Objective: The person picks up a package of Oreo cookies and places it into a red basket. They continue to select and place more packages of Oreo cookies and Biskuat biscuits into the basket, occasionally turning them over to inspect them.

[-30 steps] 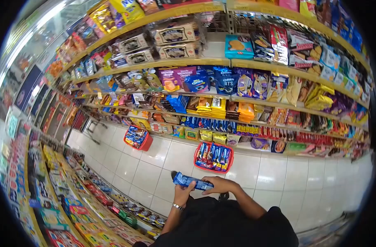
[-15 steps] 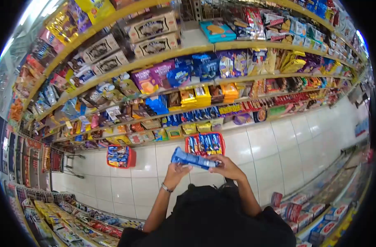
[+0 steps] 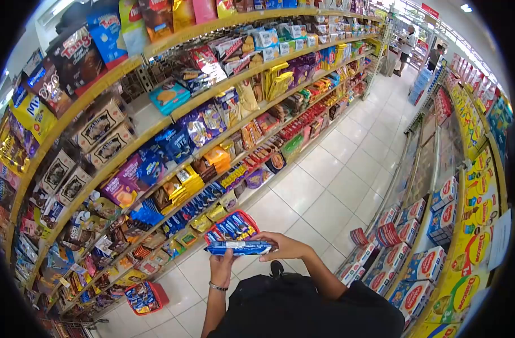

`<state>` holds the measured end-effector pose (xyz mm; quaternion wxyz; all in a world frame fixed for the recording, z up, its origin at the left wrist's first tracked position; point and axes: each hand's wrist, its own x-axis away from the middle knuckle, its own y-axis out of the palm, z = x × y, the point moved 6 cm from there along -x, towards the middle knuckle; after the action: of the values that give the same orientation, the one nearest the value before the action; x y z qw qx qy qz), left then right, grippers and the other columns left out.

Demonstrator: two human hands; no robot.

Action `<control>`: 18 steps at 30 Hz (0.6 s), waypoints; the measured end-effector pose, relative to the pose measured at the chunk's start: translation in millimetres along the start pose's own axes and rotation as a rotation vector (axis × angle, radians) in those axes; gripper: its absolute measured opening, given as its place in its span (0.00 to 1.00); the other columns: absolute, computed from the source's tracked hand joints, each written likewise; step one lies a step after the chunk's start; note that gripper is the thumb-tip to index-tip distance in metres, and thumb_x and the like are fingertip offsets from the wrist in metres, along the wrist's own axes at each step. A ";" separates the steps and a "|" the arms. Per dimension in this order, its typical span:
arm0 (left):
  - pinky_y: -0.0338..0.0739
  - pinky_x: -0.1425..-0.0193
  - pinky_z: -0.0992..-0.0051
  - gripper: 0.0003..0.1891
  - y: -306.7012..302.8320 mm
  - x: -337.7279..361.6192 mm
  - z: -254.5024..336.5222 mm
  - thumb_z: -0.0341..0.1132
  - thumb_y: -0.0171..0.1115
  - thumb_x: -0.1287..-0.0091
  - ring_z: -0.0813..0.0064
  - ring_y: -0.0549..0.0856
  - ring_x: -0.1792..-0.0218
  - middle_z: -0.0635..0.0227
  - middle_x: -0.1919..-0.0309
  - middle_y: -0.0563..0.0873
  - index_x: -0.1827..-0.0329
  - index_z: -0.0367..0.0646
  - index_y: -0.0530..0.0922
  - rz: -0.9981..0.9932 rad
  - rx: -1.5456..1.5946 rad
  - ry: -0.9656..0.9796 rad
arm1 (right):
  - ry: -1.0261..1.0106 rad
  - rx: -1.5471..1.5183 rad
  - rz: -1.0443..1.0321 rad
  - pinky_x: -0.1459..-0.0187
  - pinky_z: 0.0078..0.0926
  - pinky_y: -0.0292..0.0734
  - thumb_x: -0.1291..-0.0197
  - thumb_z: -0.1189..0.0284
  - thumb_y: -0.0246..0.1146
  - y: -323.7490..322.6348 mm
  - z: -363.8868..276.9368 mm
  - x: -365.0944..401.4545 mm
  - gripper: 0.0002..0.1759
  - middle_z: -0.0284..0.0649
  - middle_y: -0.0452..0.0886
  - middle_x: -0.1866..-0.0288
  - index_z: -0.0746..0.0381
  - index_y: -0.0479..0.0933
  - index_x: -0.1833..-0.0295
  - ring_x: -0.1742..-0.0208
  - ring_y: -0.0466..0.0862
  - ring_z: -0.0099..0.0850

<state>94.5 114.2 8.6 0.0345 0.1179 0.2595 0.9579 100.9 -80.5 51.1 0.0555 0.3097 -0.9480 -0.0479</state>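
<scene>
A long blue snack packet (image 3: 240,248) is held level in front of my body, with a pale printed strip along its upper side. My left hand (image 3: 220,268) grips it from below near its left part, thumb up against the side. At the other end, the fingers of my right hand (image 3: 284,247) are closed on the packet's right tip. Just beyond the packet, on the floor by the shelf, stands a red basket (image 3: 255,221) filled with similar blue packets (image 3: 232,226). The packet overlaps the basket's near edge in view.
Another red basket (image 3: 161,294) with blue packets sits on the floor at lower left. Long shelves of snacks (image 3: 181,186) run along the left. Boxed goods (image 3: 415,263) line the right. The tiled aisle (image 3: 336,163) leads toward a distant person (image 3: 404,50).
My view has swung right, bringing the aisle and distant people into sight. The packet has turned to show a different side; both hands still hold it.
</scene>
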 end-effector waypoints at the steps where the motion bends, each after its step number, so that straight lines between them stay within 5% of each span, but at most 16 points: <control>1: 0.81 0.44 0.64 0.18 8.9 -1.6 -0.8 0.35 0.63 0.30 0.69 0.84 0.50 0.62 0.49 0.83 0.42 0.37 0.73 0.006 0.011 0.012 | 0.021 -0.016 0.040 0.47 0.22 0.75 0.43 0.74 0.72 -6.5 1.8 1.5 0.32 0.33 0.75 0.43 0.60 0.68 0.33 0.42 0.75 0.22; 7: 0.84 0.51 0.69 0.15 29.9 -6.5 -9.0 0.32 0.67 0.33 0.73 0.85 0.54 0.64 0.53 0.84 0.47 0.36 0.77 0.142 -0.088 -0.004 | 0.000 -0.056 0.013 0.45 0.24 0.76 0.42 0.77 0.70 -40.9 15.6 -5.9 0.28 0.35 0.76 0.41 0.63 0.71 0.36 0.41 0.76 0.23; 18: 0.83 0.47 0.66 0.18 4.5 3.6 -12.2 0.29 0.64 0.32 0.71 0.84 0.51 0.63 0.51 0.83 0.42 0.35 0.73 0.259 -0.187 -0.018 | 0.105 -0.310 -0.016 0.41 0.24 0.76 0.44 0.76 0.72 -29.9 50.4 -22.1 0.29 0.38 0.80 0.44 0.64 0.73 0.37 0.43 0.78 0.25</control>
<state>88.1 104.8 1.4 -0.0761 0.1554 0.1517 0.9732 129.2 -88.6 -4.2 0.1517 0.3069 -0.9226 -0.1777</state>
